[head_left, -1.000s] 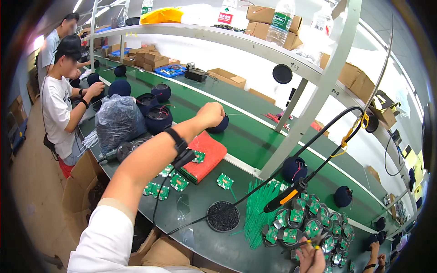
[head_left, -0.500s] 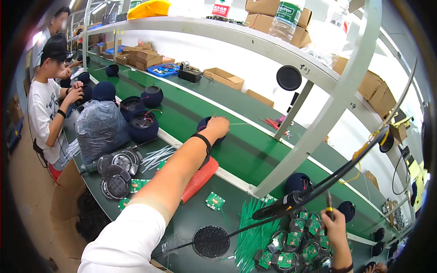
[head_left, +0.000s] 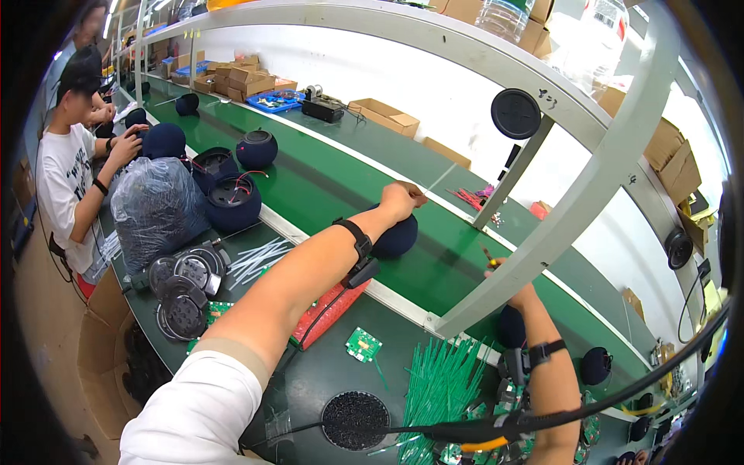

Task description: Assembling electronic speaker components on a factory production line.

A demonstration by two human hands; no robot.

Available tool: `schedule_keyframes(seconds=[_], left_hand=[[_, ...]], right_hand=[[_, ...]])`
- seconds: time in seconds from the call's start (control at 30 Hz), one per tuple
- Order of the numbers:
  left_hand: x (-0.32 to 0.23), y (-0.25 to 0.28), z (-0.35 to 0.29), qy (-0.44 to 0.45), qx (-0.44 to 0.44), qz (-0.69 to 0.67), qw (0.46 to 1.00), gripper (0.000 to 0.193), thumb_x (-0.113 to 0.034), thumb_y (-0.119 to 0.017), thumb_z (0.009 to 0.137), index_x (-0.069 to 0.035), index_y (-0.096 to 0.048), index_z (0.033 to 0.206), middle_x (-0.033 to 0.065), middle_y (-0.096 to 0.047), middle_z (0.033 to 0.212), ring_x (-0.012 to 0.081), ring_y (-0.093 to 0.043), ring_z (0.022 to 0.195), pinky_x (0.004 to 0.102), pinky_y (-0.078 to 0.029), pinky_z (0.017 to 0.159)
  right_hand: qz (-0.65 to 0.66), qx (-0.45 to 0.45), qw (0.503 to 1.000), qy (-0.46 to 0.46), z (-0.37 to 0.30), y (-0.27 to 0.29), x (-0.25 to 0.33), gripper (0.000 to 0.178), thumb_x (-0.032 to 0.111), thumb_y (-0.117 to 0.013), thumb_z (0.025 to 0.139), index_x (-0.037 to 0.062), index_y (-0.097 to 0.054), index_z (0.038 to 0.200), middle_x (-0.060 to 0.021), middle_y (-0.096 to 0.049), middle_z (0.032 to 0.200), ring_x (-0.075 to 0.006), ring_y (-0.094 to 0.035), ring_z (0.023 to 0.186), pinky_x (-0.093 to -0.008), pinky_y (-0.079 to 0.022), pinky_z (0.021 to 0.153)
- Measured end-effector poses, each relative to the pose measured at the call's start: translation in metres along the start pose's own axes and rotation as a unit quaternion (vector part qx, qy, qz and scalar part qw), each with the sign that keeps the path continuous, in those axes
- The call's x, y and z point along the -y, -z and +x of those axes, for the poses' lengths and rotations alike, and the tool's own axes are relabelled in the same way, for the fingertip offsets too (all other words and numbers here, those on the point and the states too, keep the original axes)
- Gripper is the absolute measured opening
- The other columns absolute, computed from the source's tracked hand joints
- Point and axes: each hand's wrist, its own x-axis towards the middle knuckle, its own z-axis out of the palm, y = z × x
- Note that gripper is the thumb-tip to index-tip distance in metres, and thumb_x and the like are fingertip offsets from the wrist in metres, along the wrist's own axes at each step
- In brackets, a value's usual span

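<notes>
My left hand (head_left: 401, 203) is closed in a pinch over a navy, fabric-covered round speaker housing (head_left: 397, 237) on the green conveyor belt. What its fingertips hold is too small to make out. My right hand (head_left: 518, 291), partly hidden behind the grey shelf post, grips a small hand tool (head_left: 491, 264) with a yellow part on it. The tool's thin tip points up and left, over the belt, apart from the housing. Below my right forearm lie several round black parts with green circuit boards (head_left: 508, 397), partly hidden by cables.
Green strips (head_left: 442, 380), a dish of black granules (head_left: 355, 419), a circuit board (head_left: 363, 344) and a red packet (head_left: 329, 311) lie on the near bench. The shelf post (head_left: 566, 182) rises between belt and right arm. A plastic-bagged bundle (head_left: 159, 213) stands left. A co-worker (head_left: 74, 170) works beyond it.
My right hand has come from the lower right up and left over the belt, carrying the tool. My left hand stays at the housing, its fingertips now farther right. The view has shifted slightly.
</notes>
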Motion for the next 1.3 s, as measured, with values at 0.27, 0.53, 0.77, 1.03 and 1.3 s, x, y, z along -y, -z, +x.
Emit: schedule_keyframes(seconds=[0.27, 0.53, 0.77, 1.03, 1.3], left_hand=[[-0.001, 0.007, -0.015, -0.031, 0.095, -0.092, 0.991, 0.016, -0.009, -0.064, 0.094, 0.001, -0.076, 0.098, 0.0053, -0.069, 0.079, 0.0130, -0.058, 0.073, 0.0294, -0.047, 0.070], [-0.004, -0.001, -0.025, -0.038, 0.141, -0.165, 0.975, 0.018, -0.011, -0.063, 0.096, 0.003, -0.075, 0.099, 0.0040, -0.067, 0.079, 0.0110, -0.057, 0.074, 0.0273, -0.046, 0.071], [-0.007, -0.012, -0.028, -0.044, 0.159, -0.195, 0.967, 0.019, -0.012, -0.064, 0.097, 0.002, -0.076, 0.098, 0.0037, -0.070, 0.081, 0.0108, -0.059, 0.075, 0.0271, -0.048, 0.071], [-0.003, -0.020, -0.025, -0.043, 0.153, -0.205, 0.966, 0.017, -0.011, -0.065, 0.096, 0.002, -0.076, 0.099, 0.0067, -0.073, 0.086, 0.0119, -0.061, 0.076, 0.0281, -0.050, 0.073], [-0.014, -0.022, -0.029, -0.039, 0.159, -0.211, 0.964, 0.019, -0.014, -0.064, 0.097, 0.001, -0.076, 0.097, 0.0050, -0.070, 0.081, 0.0109, -0.059, 0.074, 0.0273, -0.047, 0.069]], right_hand=[[-0.049, 0.019, 0.998, 0.024, 0.056, -0.030, 0.074, 0.044, 0.025, -0.073, 0.082, 0.0008, -0.069, 0.118, -0.0238, -0.070, 0.106, -0.0418, -0.066, 0.097, -0.0445, -0.052, 0.087], [-0.014, 0.015, 0.995, 0.094, 0.070, -0.059, 0.065, 0.041, 0.022, -0.073, 0.081, 0.0000, -0.070, 0.115, -0.0227, -0.069, 0.101, -0.0426, -0.066, 0.091, -0.0449, -0.052, 0.084], [0.000, -0.004, 0.997, 0.080, 0.070, -0.062, 0.065, 0.042, 0.021, -0.073, 0.080, 0.0012, -0.070, 0.117, -0.0238, -0.069, 0.106, -0.0421, -0.067, 0.094, -0.0438, -0.052, 0.084], [0.013, -0.007, 0.997, 0.072, 0.070, -0.062, 0.063, 0.041, 0.020, -0.073, 0.080, 0.0016, -0.070, 0.116, -0.0246, -0.069, 0.105, -0.0420, -0.067, 0.093, -0.0437, -0.053, 0.083], [0.016, -0.006, 0.998, 0.063, 0.068, -0.058, 0.061, 0.041, 0.021, -0.074, 0.081, -0.0006, -0.070, 0.115, -0.0259, -0.070, 0.105, -0.0406, -0.069, 0.094, -0.0434, -0.052, 0.083]])
